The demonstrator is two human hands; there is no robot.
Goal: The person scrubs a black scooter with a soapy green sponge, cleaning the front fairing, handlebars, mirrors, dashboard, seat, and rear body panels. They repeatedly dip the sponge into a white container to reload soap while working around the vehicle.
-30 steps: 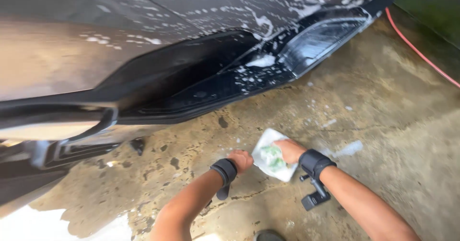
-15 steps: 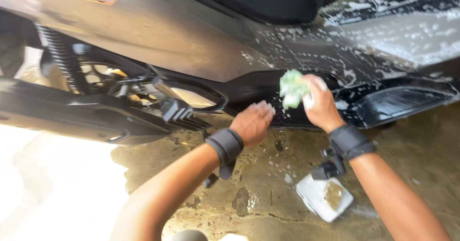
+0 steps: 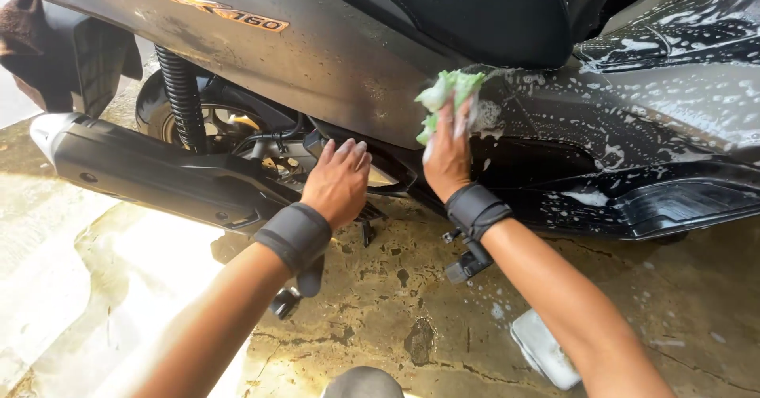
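A white rectangular container lies on the wet, cracked concrete floor, partly hidden by the right forearm. Above it, the left hand is open, fingers together, resting by the scooter's lower frame near the black exhaust muffler. The right hand grips a soapy green sponge, pressing it against the scooter's sudsy grey side panel.
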